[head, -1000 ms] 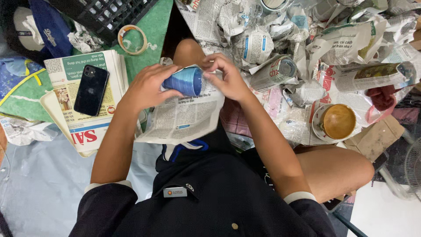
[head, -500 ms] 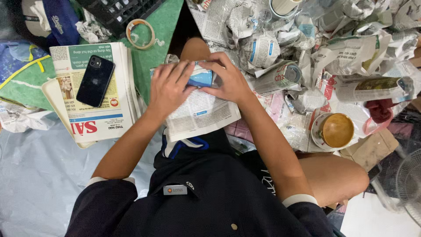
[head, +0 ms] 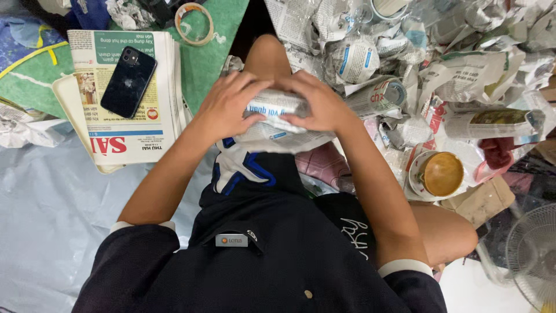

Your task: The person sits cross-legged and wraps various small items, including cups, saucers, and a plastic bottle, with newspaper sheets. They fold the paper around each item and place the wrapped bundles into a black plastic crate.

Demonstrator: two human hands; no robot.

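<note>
at nine o'clock from my hands i see a stack of newspapers [head: 124, 124] lying on the floor, with a dark phone [head: 128, 82] face down on top of it. a ring of tape [head: 194, 23] sits on green matting at about eleven o'clock.

my left hand [head: 226, 107] comes in from eight o'clock and presses on the near left side of the newspaper-wrapped bundle [head: 277, 110], its fingers [head: 246, 87] curled over the top and gripping the paper. the bundle sits at the centre, over my lap, just below my knee. loose ends of the sheet hang under it toward six o'clock.

my right hand [head: 321, 104] comes in from four o'clock and mirrors the left, fingers closed over the other end of the bundle and touching the left hand's fingertips on top. whatever is inside is fully covered, so i cannot tell what it is.

i judge the step in hand to be the wrap itself, close to finished: the object is covered and both hands are squeezing the paper tight. the next move calls for tucking in the hanging edges while one hand keeps the paper from springing open.

from one to three o'clock lies a pile of wrapped bundles [head: 405, 64], and at four o'clock a cup with a brown inside [head: 440, 174] half in paper. a fan [head: 533, 249] stands at five o'clock.
</note>
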